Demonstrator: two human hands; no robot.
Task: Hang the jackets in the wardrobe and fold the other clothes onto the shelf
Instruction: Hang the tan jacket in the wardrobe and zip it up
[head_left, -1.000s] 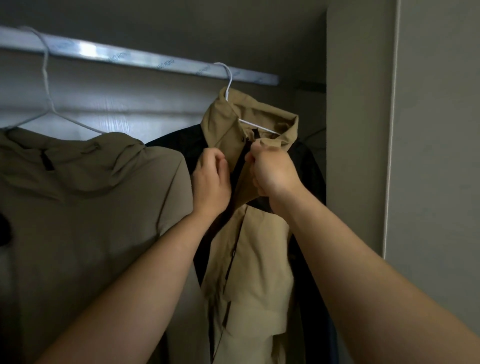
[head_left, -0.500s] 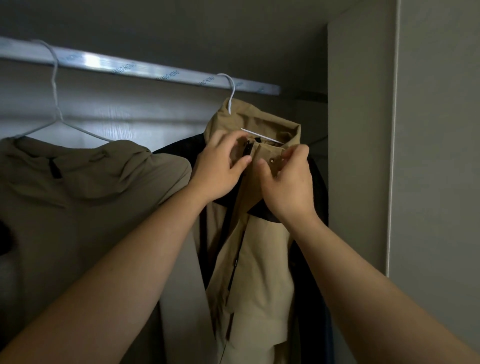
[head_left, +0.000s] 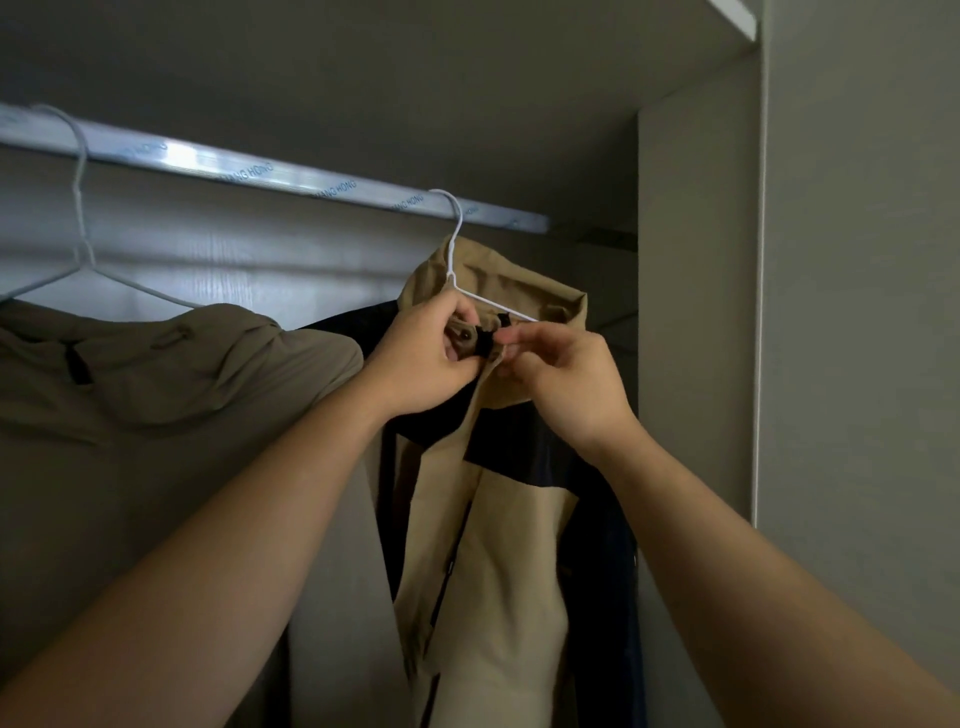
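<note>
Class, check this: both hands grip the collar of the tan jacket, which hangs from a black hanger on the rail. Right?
No: the head view shows the hanger is white, not black. The left hand and right hand do grip the collar of the tan jacket, which hangs on the rail.

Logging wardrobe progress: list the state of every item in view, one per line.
Tan jacket, hung on the right hanger, collar not fastened.
Olive jacket, hung on the left hanger, no hand on it.
Right hanger, hooked on the rail.
Left hanger, hooked on the rail.
Left hand, pinches the collar.
Right hand, pinches the collar.
</note>
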